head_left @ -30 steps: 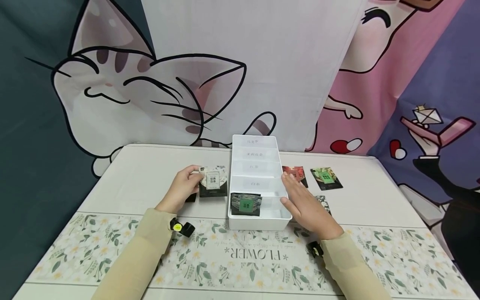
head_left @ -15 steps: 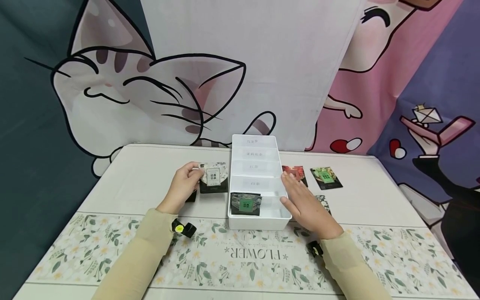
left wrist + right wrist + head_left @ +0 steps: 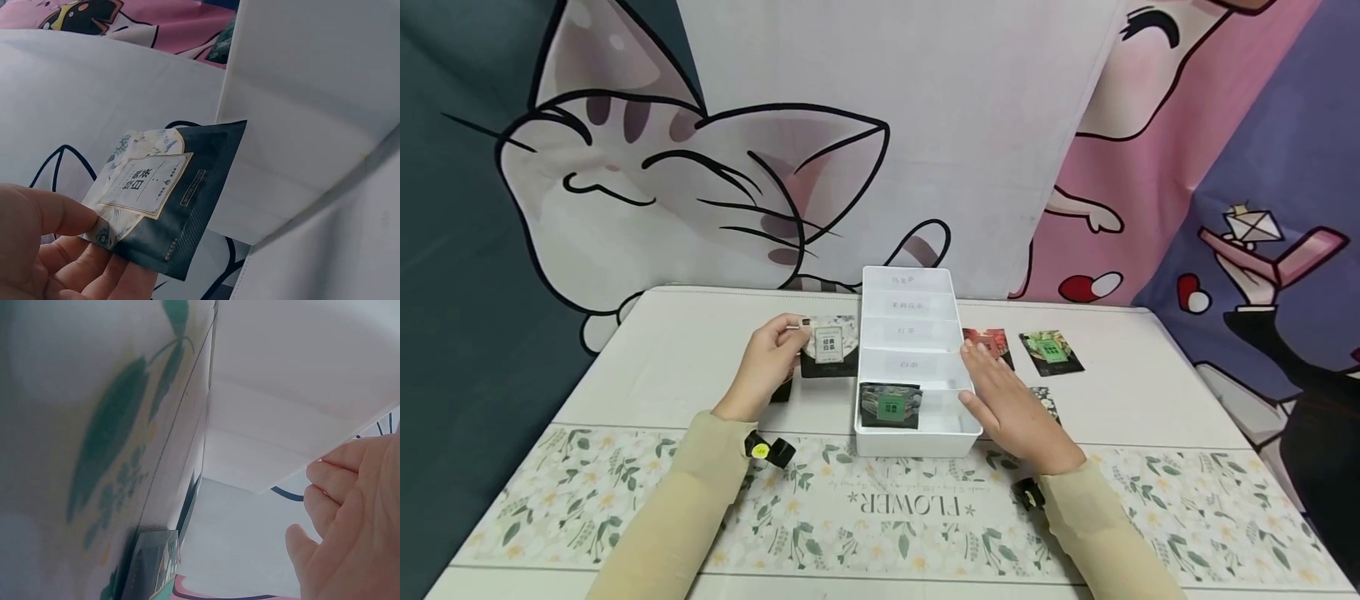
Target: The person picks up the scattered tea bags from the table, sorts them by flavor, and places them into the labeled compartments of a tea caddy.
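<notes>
The dark-and-white sachet [image 3: 829, 347] is held just left of the white box [image 3: 916, 444], above the tabletop [image 3: 692, 358]; the left hand [image 3: 762, 367] pinches one edge between thumb and fingers, which leaves its label [image 3: 147, 184] uncovered. The right hand [image 3: 1018, 412], apart from the left, slants forward, fingers extended against the box's right side, likely steadying it.

The left hand [image 3: 762, 367] pinched a black-and-white packet [image 3: 830, 346] beside a white 5-compartment box [image 3: 916, 444] with a green-labelled packet [image 3: 891, 407] inside, while the right hand [image 3: 1015, 408] touched its right side near 3 more packets [image 3: 1051, 353].
</notes>
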Demonstrator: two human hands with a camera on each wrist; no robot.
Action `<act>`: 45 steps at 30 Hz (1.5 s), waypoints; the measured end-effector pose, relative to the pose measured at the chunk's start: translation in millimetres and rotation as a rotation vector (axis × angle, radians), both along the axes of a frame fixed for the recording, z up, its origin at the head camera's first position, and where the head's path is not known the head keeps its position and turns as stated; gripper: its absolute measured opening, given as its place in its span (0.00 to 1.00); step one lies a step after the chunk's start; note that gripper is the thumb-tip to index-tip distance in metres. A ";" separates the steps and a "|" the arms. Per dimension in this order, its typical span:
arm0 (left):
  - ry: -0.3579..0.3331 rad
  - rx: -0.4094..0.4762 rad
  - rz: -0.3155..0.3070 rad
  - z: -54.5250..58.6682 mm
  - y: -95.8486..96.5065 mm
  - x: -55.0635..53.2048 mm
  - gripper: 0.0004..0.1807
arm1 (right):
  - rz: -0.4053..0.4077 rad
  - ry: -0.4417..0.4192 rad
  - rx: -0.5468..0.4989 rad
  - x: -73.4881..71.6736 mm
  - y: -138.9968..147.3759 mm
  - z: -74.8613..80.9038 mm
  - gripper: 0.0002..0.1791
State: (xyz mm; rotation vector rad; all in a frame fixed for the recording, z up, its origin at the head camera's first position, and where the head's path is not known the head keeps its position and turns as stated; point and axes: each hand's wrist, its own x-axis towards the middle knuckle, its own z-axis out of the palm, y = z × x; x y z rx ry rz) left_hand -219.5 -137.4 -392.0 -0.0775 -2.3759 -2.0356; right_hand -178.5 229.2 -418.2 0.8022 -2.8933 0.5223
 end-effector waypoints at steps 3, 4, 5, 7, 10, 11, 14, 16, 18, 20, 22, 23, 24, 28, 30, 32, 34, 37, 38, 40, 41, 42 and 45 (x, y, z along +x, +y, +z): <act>0.010 0.007 0.007 4.2 1.9 -2.1 0.10 | -0.001 -0.003 -0.005 0.3 0.1 -0.3 0.37; 0.014 0.007 0.010 5.9 2.3 -2.5 0.10 | 0.000 -0.003 -0.007 0.3 0.1 -0.5 0.37; 0.019 0.011 0.010 7.6 2.6 -2.6 0.10 | 0.000 -0.005 -0.009 0.2 0.0 -0.8 0.37; 0.027 0.012 0.011 10.2 2.9 -3.0 0.10 | 0.000 -0.006 -0.008 0.1 -0.1 -1.0 0.37; 0.035 0.004 0.006 13.5 4.8 -2.8 0.11 | 0.000 -0.002 -0.003 -0.4 -0.2 -0.9 0.37; 0.037 0.000 0.005 14.3 5.5 -2.8 0.11 | -0.001 0.000 -0.003 -0.5 -0.2 -0.7 0.37; 0.054 -0.007 0.012 16.7 7.9 -2.3 0.11 | 0.001 0.001 -0.004 -1.1 -0.3 -0.5 0.37; 0.068 -0.004 0.023 18.4 9.6 -1.8 0.11 | 0.002 -0.001 -0.007 -1.2 -0.2 -0.5 0.37; 0.088 0.003 0.030 20.1 12.1 -1.7 0.11 | 0.001 -0.003 -0.008 -1.1 -0.1 -0.5 0.37; 0.104 0.017 0.032 21.1 15.6 -2.6 0.12 | 0.001 -0.001 -0.007 -0.9 0.2 -0.5 0.37; 0.114 0.035 0.023 22.1 19.8 -3.4 0.12 | 0.000 -0.001 -0.008 -0.7 0.5 -0.6 0.37; 0.115 0.042 0.018 22.6 21.8 -3.8 0.13 | 0.000 -0.001 -0.007 -0.8 0.5 -0.8 0.37; 0.115 0.051 0.010 23.0 23.7 -4.3 0.13 | 0.001 -0.001 -0.008 -0.9 0.5 -0.9 0.37; 0.114 0.073 -0.010 24.4 31.4 -5.6 0.14 | 0.004 -0.005 -0.010 -1.6 0.1 -1.1 0.37; 0.115 0.079 -0.026 25.1 35.5 -6.4 0.14 | 0.005 -0.005 -0.011 -1.9 0.0 -0.7 0.37; 0.112 0.089 -0.038 24.8 39.8 -7.2 0.13 | 0.007 0.000 -0.010 -2.4 0.1 -0.4 0.37; 0.103 0.099 -0.055 24.2 44.0 -8.1 0.13 | 0.008 0.000 -0.011 -2.7 0.0 0.1 0.37; 0.095 0.104 -0.074 21.8 49.2 -9.6 0.14 | 0.010 -0.003 -0.012 -3.2 -0.2 0.5 0.37; 0.094 0.103 -0.081 21.0 50.6 -9.8 0.14 | 0.010 -0.007 -0.013 -3.3 -0.4 0.6 0.37; 0.094 0.095 -0.097 19.5 52.9 -9.8 0.14 | 0.009 -0.012 -0.012 -3.4 -0.6 0.4 0.37; 0.097 0.094 -0.106 18.3 53.9 -10.1 0.15 | 0.007 -0.015 -0.011 -3.2 -0.7 0.5 0.37; 0.098 0.095 -0.116 17.0 54.9 -10.5 0.15 | 0.006 -0.016 -0.010 -3.0 -0.7 0.5 0.37; 0.109 0.089 -0.128 13.8 57.6 -11.0 0.16 | -0.001 -0.021 -0.008 -1.9 -0.4 0.8 0.37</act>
